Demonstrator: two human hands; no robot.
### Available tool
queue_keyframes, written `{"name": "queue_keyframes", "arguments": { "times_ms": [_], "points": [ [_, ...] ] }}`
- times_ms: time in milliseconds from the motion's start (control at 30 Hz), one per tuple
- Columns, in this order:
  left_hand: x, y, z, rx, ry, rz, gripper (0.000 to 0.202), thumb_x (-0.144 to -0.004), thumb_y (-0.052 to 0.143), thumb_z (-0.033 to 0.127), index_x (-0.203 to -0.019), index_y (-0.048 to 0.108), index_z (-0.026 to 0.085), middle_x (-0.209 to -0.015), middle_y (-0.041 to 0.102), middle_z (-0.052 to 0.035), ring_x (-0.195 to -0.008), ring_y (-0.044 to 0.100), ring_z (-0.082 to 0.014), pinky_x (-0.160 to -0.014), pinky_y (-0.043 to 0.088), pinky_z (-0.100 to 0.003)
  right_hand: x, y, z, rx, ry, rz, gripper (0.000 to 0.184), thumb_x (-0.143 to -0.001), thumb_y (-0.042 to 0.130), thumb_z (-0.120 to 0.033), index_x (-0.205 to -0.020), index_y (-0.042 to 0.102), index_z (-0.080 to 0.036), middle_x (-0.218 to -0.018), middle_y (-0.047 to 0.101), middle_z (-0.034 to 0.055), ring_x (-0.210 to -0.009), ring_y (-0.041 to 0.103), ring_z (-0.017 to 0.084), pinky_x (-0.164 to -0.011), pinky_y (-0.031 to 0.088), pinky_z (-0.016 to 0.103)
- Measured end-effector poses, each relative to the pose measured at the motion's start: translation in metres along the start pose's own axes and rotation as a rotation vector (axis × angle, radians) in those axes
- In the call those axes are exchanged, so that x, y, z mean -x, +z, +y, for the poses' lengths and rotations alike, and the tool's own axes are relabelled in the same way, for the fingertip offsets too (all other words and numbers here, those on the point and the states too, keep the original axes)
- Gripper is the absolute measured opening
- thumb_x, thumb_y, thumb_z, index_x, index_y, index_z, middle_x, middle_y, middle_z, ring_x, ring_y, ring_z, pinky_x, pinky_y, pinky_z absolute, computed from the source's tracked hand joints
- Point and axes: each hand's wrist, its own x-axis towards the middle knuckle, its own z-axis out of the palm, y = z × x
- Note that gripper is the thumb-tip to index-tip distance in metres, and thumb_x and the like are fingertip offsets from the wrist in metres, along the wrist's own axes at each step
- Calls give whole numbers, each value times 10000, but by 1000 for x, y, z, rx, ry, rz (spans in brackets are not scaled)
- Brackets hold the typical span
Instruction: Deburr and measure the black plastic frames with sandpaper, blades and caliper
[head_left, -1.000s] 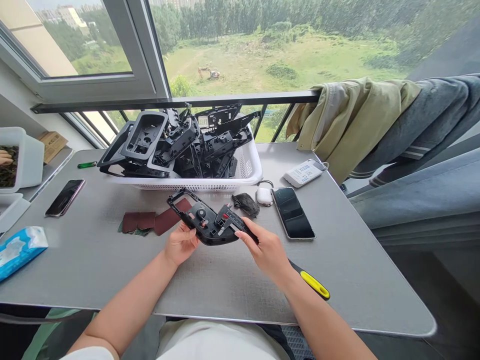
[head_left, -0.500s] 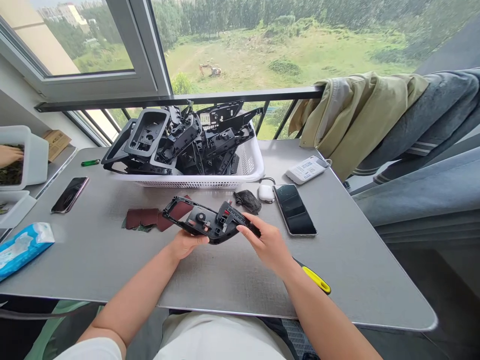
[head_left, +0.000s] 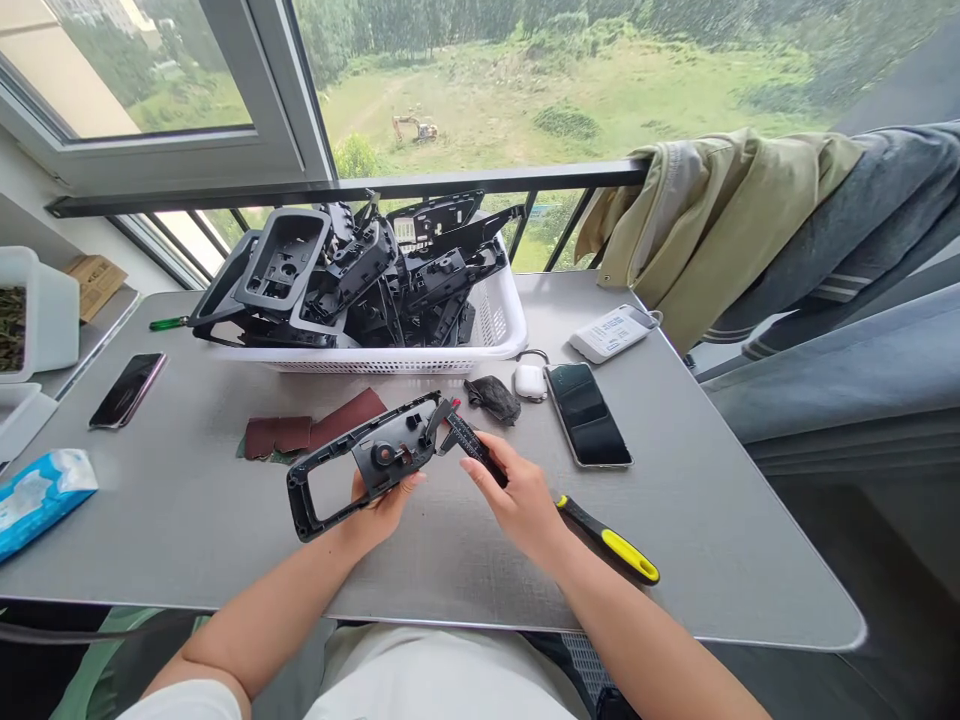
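Note:
My left hand [head_left: 382, 515] is closed on a black plastic frame part [head_left: 366, 440] with a large opening at its left end and a round boss near the middle. The part is tilted, its right end raised. In my right hand [head_left: 517, 490] is a black caliper [head_left: 474, 443] with white scale marks and a small red piece near its top. The caliper's jaws are right by the part's right end; whether they touch it I cannot tell. Brown sandpaper [head_left: 277, 434] lies behind the part, and a crumpled black cloth-like scrap [head_left: 493, 399] rests beyond the caliper.
A white basket [head_left: 514, 320] heaped with black plastic parts stands at the back. To the right are a phone [head_left: 589, 415], an earbud case [head_left: 530, 381], a white device [head_left: 611, 333] and a yellow-black handled tool [head_left: 619, 548]. Another phone [head_left: 127, 390] and a blue tissue pack [head_left: 46, 500] lie left.
My left hand has turned the plastic part, its open end now lower and nearer me. The caliper has come away from the part's inside to its right end.

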Motion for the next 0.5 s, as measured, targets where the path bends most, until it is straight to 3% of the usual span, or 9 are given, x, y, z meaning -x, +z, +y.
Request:
{"name": "queue_keyframes", "arguments": {
  "times_ms": [167, 300, 500],
  "points": [
    [5, 2, 4, -24, -28, -76, 303, -572, 866, 109, -799, 731, 258, -1023, 740, -66, -1348, 454, -334, -1176, 303, -448, 2, 6, 0, -55, 28, 24, 310, -900, 536, -414, -1092, 660, -205, -815, 733, 36, -665, 653, 191, -646, 534, 294],
    [6, 3, 4, 4, -65, -145, 279, -599, 856, 137, -792, 703, 268, -1056, 736, -52, -1341, 448, -339, -1182, 278, -478, 3, 5, -1, -68, 19, 7, 324, -911, 534, -409, -1128, 668, -208, -920, 756, 50, -763, 689, 213, -724, 550, 313],
    [7, -3, 0, 174, -234, -103, 348, -551, 835, 20, -761, 697, 261, -977, 711, -41, -1390, 361, -337, -1170, 279, -487, 3, 0, -4, -86, -13, 0, 334, -921, 535, -398, -1156, 685, -215, -1037, 764, 49, -854, 705, 225, -773, 557, 296]
  ]
}}
